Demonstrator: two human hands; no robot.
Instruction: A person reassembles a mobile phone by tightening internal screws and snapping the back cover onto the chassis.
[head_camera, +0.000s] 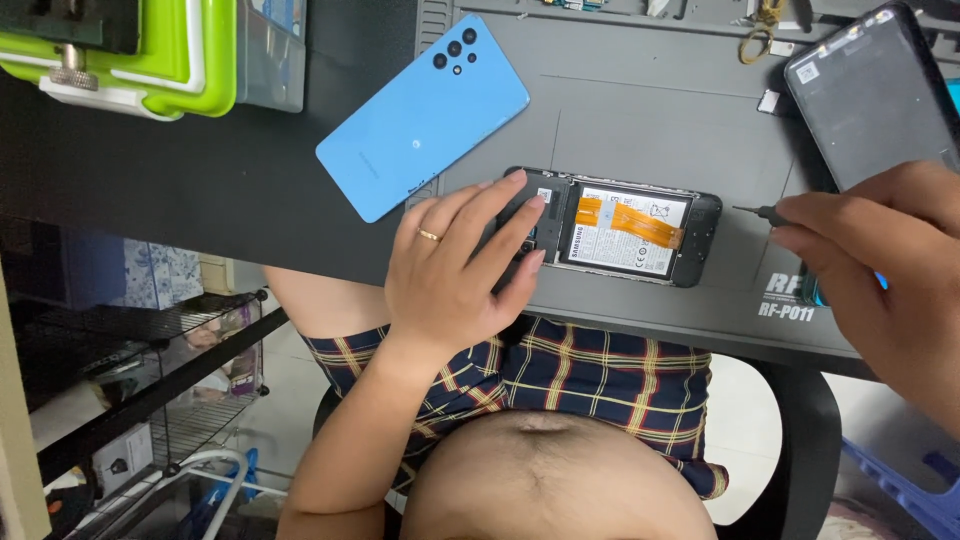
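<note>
An opened phone (625, 228), its back removed so the white battery and an orange ribbon cable are showing, is lying flat across the near part of a grey work mat (640, 120) on a dark table (200, 170). The left hand (462, 262) is resting on the phone's camera end, fingers spread and lying flat over it, pinning it down rather than gripping; a ring is showing on one finger. The right hand (880, 270) is hovering just off the phone's other end, fingers pinched closed around a thin dark screwdriver (757, 211) whose tip is pointing toward the phone but sitting apart from it. A detached blue back cover (425, 115) is lying at an angle beyond the left hand, half on the mat. A dark phone panel (872, 95) is leaning beyond the right hand, and a green-and-white case (150, 60) is sitting at the table's far left corner.
</note>
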